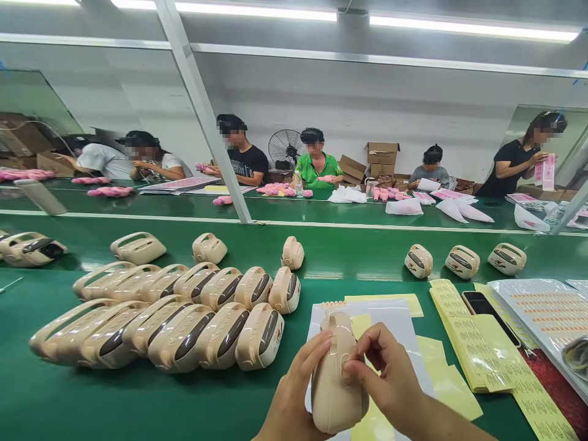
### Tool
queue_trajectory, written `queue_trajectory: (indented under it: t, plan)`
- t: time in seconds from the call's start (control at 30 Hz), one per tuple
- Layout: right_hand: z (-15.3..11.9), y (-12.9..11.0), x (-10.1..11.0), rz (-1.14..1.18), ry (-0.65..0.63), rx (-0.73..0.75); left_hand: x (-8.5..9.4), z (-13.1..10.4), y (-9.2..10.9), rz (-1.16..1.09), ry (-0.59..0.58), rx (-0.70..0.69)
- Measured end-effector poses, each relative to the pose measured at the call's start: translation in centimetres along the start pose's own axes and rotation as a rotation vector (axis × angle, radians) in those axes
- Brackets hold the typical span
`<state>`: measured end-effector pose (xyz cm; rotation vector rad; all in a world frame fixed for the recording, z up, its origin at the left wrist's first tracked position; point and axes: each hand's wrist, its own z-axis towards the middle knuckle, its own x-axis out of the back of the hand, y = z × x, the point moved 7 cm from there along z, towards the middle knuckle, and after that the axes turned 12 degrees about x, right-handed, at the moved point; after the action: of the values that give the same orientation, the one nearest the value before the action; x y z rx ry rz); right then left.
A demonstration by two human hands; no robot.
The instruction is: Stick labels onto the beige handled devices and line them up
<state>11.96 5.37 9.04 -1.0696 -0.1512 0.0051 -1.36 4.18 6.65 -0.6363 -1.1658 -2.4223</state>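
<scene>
A beige handled device [333, 398] is held upright over white and yellow sheets near the front edge. My left hand [298, 383] wraps round its left side. On its right side, my right hand [386, 373] has thumb and index finger pressed together at the round button-like spot below the handle; whether something small is between those fingertips is hidden. Left of my hands, two rows of similar beige devices [260, 337] with dark brown panels stand on the green table [151, 407].
More beige devices [463, 261] stand on the green strip behind. At right are yellow sticker sheets [489, 355], a phone [491, 317] and white sheets with orange labels [546, 306]. Across the bench, several people handle pink items [278, 188] beyond a slanted metal post [206, 116].
</scene>
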Motion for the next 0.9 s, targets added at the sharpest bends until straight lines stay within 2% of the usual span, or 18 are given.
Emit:
queue_trajectory:
  t: [0.07,0.13,0.2,0.27,0.33,0.4,0.5,0.57,0.7,0.8,0.87,0.9]
  plan:
    - [-0.5,-0.3,0.3,-0.158,0.046,0.169,-0.1,-0.2,0.0,-0.021,-0.001,0.038]
    - [-1.3,-1.4,0.4,-0.33,0.072,0.424,-0.1,-0.5,-0.2,-0.069,0.035,0.067]
    - [-2.6,-2.4,0.1,-0.517,0.038,0.67,-0.3,-0.7,-0.7,-0.123,0.068,0.101]
    - [-3.4,-2.9,-0.2,-0.676,-0.016,0.79,-0.5,-0.8,-0.9,-0.176,0.089,0.069]
    - [-3.4,-3.1,0.2,-0.742,-0.015,0.774,-0.5,-0.9,-0.9,-0.235,0.129,0.026]
    - [-2.7,-3.1,0.8,-0.688,0.009,0.668,-0.4,-0.9,-1.2,-0.29,0.155,0.036]
    - [-1.1,-2.4,0.4,-0.466,-0.08,0.466,-0.6,-0.9,-1.2,-0.33,0.118,0.007]
    - [-0.7,-1.8,-0.2,-0.312,-0.118,0.397,-0.7,-1.1,-0.8,-0.318,0.12,-0.048]
    - [-0.9,-1.4,-0.6,-0.156,-0.056,0.404,-0.7,-1.4,-0.7,-0.285,0.207,0.048]
    - [-1.0,-1.4,-0.6,-0.09,-0.04,0.388,-0.7,-1.6,0.1,-0.312,0.202,0.074]
    - [-0.7,-1.3,-0.3,-0.056,-0.03,0.322,-0.6,-1.6,0.0,-0.414,0.189,0.121]
    - [-0.5,-1.1,-0.1,-0.039,-0.023,0.274,-0.7,-1.7,-0.4,-0.547,0.157,0.181]
